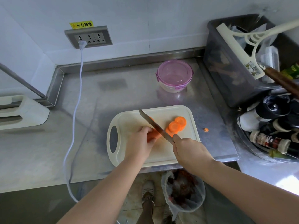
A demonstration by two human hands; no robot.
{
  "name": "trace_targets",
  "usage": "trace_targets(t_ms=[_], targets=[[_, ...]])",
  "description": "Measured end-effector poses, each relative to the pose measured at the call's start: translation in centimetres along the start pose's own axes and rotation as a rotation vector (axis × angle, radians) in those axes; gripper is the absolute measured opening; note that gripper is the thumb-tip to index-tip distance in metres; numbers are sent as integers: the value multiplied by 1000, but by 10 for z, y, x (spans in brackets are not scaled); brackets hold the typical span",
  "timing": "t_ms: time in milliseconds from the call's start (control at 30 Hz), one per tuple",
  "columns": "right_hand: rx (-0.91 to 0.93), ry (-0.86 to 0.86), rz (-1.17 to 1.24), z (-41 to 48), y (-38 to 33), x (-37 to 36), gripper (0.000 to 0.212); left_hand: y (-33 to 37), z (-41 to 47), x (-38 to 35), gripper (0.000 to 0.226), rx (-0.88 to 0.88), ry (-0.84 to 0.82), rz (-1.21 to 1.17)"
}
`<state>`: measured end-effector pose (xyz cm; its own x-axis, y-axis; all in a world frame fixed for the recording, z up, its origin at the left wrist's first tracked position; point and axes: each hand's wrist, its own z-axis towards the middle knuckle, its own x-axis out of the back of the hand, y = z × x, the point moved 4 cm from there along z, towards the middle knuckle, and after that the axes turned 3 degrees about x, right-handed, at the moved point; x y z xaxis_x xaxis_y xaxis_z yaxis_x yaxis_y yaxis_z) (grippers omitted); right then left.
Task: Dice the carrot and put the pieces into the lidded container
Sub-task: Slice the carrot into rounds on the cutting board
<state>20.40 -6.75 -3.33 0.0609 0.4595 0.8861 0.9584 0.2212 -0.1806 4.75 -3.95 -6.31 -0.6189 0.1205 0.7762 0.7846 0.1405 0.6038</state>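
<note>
The carrot [153,135] lies on a cream cutting board [161,156] near the front edge of the steel table [113,94]. Its long axis runs roughly left to right across the board, and the cut end faces right, toward a small overlapping heap of round carrot slices [176,125]. The left hand [139,143] covers the carrot's left part, fingers curled down over it and pinning it to the board. The right hand [190,151] is wrapped around the handle of a knife [155,125], with one finger stretched forward to the base of the blade. The blade slants from lower right to upper left – tip pointing away and left – and crosses over the carrot just beside the left hand's fingertips. A sliver of orange shows behind the blade; I cannot tell whether it is a slice or part of the carrot. One small carrot scrap [206,130] sits on the table just off the board's right edge.

The lidded container [174,75] – round, clear, with a purple clip-on lid in place – stands well beyond the board.

On the wall, a yellow sticker [81,24] reads "小心触电" above a three-way socket [89,38] with a white plug [82,44] in it. At the right, a dark bottle [268,142] carries a label too blurred to read.
</note>
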Motion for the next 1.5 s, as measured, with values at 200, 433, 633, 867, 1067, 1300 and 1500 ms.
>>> trace_targets(t_ms=[200, 433, 633, 867, 1067, 1300, 1500], targets=[[7, -60, -15, 11, -3, -7, 25, 0, 1, 0, 22, -16, 7, -10], [-63, -64, 86, 24, -1, -24, 21, -1, 1, -2, 23, -28, -5, -44], [-99, -57, 415, 22, 13, -12, 24, -4, 0, 1, 30, -36, -33, -16], [-46, 66, 291, 0, 5, 8, 21, -6, 2, 1, 29, 10, -19, -45], [-12, 42, 149, -4, 1, 11, 16, -6, 3, 0, 27, 8, -8, -19], [5, 41, 72, -2, 0, 5, 21, -4, 3, 1, 22, 6, -10, -28], [6, 33, 21, 0, 2, 1, 20, -3, 2, 1, 21, 3, -11, -23]])
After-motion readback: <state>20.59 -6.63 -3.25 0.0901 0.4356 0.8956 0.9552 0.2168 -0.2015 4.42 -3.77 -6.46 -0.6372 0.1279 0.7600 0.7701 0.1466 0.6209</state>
